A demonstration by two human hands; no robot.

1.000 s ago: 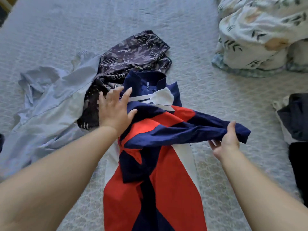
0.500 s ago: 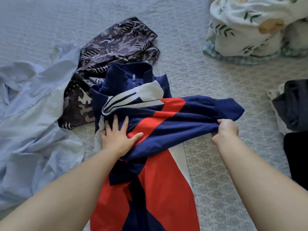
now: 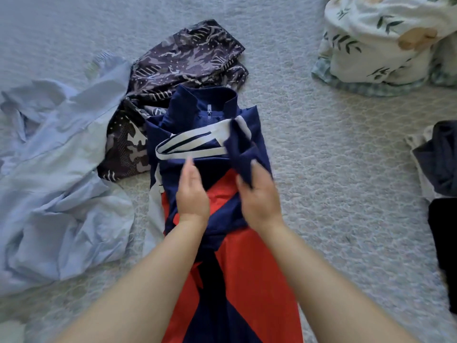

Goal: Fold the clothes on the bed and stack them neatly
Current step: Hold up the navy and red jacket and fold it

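Grey quilted bed (image 3: 321, 169), navy-red-white jacket (image 3: 247, 256) zipped, right hand (image 3: 257, 194) gripping its navy sleeve (image 3: 237, 152), left hand (image 3: 193, 194) open.

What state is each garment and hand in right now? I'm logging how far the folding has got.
Jacket: flat, zipped, sleeve being folded across chest.
Right hand: grips navy sleeve end.
Left hand: fingers straight, over the chest.
Light blue shirt: crumpled, unfolded.
Patterned dark garment: loosely bunched.
Dark clothes: piled at right edge.
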